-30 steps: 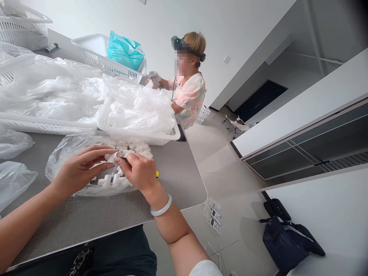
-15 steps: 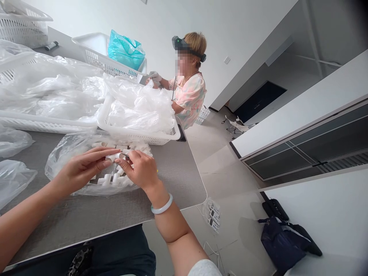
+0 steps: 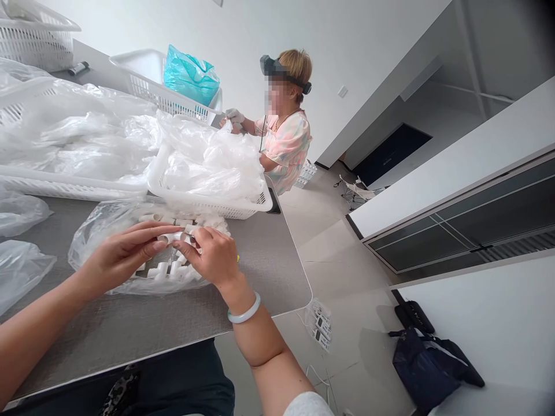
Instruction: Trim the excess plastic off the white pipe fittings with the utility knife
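Observation:
My left hand [image 3: 119, 257] pinches a small white plastic pipe fitting [image 3: 170, 237] between thumb and fingers. My right hand [image 3: 212, 255] is closed around a thin tool with a yellow end [image 3: 237, 258], its tip meeting the fitting. Both hands hover over a clear plastic bag [image 3: 97, 228] that lies open on the grey table [image 3: 143, 329] and holds several more white fittings [image 3: 167, 270]. A pale bangle [image 3: 243, 312] sits on my right wrist.
White baskets lined with clear plastic [image 3: 208, 202] stand behind the bag, another basket with a teal bag [image 3: 191, 75] farther back. A co-worker in a headset [image 3: 284, 127] sits at the table's far end. Loose bags [image 3: 19, 266] lie at left; a dark bag [image 3: 429, 364] on the floor.
My hands stay in place over the bag; the right hand has shifted slightly and the tool tip works at the fitting. The co-worker has hardly moved.

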Motion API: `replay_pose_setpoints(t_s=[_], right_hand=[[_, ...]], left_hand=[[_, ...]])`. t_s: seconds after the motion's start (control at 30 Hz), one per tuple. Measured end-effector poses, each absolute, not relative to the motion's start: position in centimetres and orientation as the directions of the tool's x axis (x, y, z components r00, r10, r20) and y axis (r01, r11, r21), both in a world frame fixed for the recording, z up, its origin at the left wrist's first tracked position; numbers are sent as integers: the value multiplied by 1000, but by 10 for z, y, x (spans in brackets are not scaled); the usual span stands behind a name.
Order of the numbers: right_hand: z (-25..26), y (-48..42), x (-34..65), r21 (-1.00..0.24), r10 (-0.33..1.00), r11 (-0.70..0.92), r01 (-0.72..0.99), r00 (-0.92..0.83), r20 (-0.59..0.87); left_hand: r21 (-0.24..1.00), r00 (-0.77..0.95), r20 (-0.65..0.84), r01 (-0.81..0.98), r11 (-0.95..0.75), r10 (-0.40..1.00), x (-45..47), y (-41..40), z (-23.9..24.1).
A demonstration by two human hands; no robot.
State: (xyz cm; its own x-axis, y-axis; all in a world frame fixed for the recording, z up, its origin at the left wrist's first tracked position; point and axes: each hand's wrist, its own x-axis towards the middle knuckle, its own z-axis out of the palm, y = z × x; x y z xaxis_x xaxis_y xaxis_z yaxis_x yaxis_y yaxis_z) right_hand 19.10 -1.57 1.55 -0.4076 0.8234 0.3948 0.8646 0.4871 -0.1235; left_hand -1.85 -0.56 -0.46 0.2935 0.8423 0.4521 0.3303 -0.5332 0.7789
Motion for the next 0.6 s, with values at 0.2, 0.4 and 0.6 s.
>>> replay_pose_setpoints(t_s=[0.2, 0.4, 0.6], right_hand=[[15, -16, 190, -103, 820, 509, 854, -445, 359], [17, -17, 189, -128, 846, 475, 871, -411, 340], [14, -16, 190, -97, 812, 520, 848, -456, 365]], left_hand=[[759, 298, 451, 368, -537, 841, -19, -12, 1], [777, 289, 445, 345, -526, 848, -17, -13, 5], [902, 328, 277, 234, -362, 903, -22, -5, -3]])
